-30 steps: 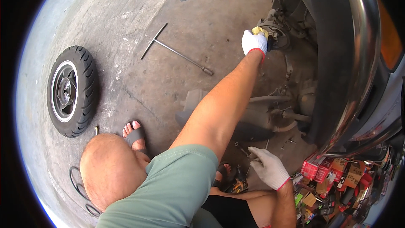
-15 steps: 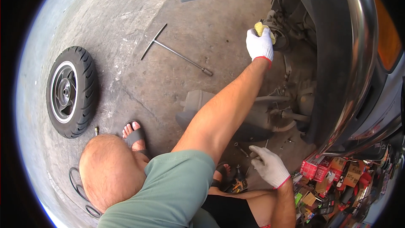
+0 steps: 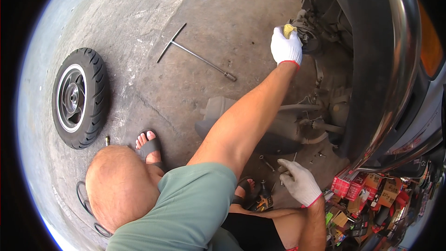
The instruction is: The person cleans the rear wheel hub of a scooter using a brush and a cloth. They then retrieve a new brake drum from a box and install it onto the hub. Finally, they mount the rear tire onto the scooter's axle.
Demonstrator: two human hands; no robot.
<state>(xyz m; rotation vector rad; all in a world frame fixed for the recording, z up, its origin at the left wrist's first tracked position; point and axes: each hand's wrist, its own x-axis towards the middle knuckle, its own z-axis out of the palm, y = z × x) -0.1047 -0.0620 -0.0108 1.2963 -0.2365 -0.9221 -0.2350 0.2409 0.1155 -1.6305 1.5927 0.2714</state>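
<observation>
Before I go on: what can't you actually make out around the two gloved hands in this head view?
- Yellow item at the left hand: mostly covered by the glove; its kind is unclear.
- Hub parts it meets: dark, shadowed under the scooter body.
- Right hand: fingers curled; any small part in them is too small to tell.
- Boxes at lower right: bent and cut by the rim.

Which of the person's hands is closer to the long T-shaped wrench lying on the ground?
Left hand, up at the scooter's hub, right of the wrench. Right hand is farther, low near the boxes.
</observation>
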